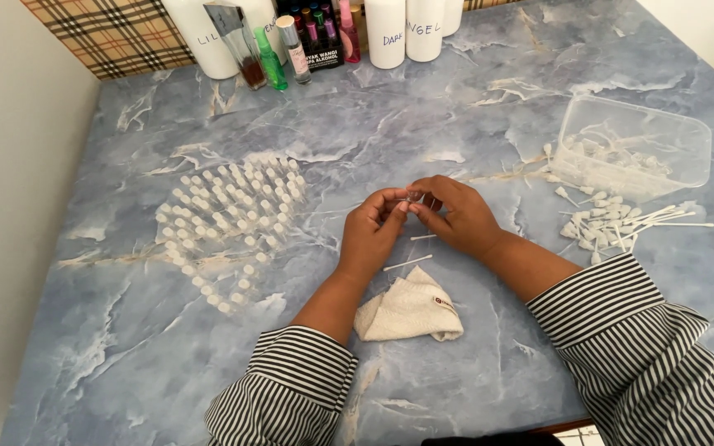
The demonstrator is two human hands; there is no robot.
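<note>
**Two hands pinching a small clear vial over a marbled table**

Where the blue-grey marbled table [456, 107] fills the view, it bears everything else shown. Along its far edge stand tall white bottles [406, 29] and, to their left, a group of small coloured spray bottles [291, 41]; a plaid cloth [109, 29] lies at the far left corner. At the far right sits a clear plastic container [634, 144], open at the top and partly filled with small white parts. Left of centre, a broad cluster of small clear vials [229, 215] stands upright in close rows, thinning out toward the near side. Near the container, on its near side, lies a loose heap of white dip-tube sprayer parts [613, 223]. Close to the viewer, a folded white cloth [411, 312] rests between the two striped sleeves [646, 355].

At centre, the left hand [369, 235] and the right hand [456, 216] meet fingertip to fingertip above the table. Both are pinched, thumb against forefinger, on a single small vial [412, 196] held between them; its details are too small to tell. Just near of the hands, two thin white tubes [407, 263] lie loose on the table, the nearer one just beside the cloth.
</note>
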